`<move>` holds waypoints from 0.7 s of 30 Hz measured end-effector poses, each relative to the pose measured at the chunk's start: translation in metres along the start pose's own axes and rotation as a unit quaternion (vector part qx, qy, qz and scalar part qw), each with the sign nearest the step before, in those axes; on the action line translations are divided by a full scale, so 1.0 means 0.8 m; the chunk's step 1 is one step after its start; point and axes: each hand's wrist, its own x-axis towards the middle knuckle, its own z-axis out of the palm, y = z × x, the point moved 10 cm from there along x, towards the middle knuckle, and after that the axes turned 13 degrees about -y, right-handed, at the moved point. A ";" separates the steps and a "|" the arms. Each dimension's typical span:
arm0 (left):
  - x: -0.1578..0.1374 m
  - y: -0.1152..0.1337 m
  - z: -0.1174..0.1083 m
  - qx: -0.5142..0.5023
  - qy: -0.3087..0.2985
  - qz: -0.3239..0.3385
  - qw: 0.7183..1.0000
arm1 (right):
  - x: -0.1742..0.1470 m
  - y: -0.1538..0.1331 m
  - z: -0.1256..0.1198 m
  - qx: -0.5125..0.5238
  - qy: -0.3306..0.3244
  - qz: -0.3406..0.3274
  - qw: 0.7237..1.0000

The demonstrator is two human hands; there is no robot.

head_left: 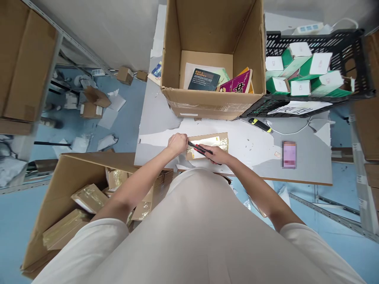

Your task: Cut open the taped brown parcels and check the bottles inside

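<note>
A small cardboard parcel [224, 142] with clear tape and a white label lies on the table near my body. My left hand [178, 144] is closed at the parcel's left end, its fingertips by the tip of a tool. That long, narrow, black-and-red plier-like tool [195, 146] lies slantwise over the label. My right hand [219, 154] grips its handles, which spread apart at the right. Whether its jaws bite on the parcel's edge is too small to tell.
Behind the parcel stands a big open carton [207, 104] with books. A black crate [363, 67] of green-and-white boxes is at its right. A yellow-and-black cutter [260, 125] and a blurred phone [289, 154] lie on the table [314, 169]. At lower left, another carton [41, 221] holds several parcels.
</note>
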 end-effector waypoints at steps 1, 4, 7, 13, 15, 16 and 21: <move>-0.003 0.000 0.000 0.005 0.004 -0.005 1.000 | 0.000 -0.001 -0.001 -0.006 0.006 -0.001 1.000; -0.009 0.007 -0.001 0.019 0.008 -0.005 1.000 | 0.004 -0.005 -0.004 -0.017 0.013 -0.002 1.000; -0.014 0.028 -0.019 0.018 0.025 0.022 0.999 | 0.012 -0.005 -0.006 -0.023 0.015 0.001 1.000; -0.026 0.037 -0.114 -0.022 0.149 0.078 0.986 | 0.005 -0.007 0.016 -0.041 -0.021 -0.022 0.999; -0.028 0.018 -0.135 -0.076 0.180 0.100 0.976 | -0.003 -0.005 0.022 -0.054 -0.020 -0.026 0.998; -0.029 0.005 -0.143 -0.119 0.196 0.112 0.967 | -0.005 -0.004 0.024 -0.056 -0.018 -0.027 0.998; -0.038 -0.090 -0.136 -0.391 0.313 0.081 0.862 | 0.007 0.005 0.010 0.013 0.022 -0.038 0.999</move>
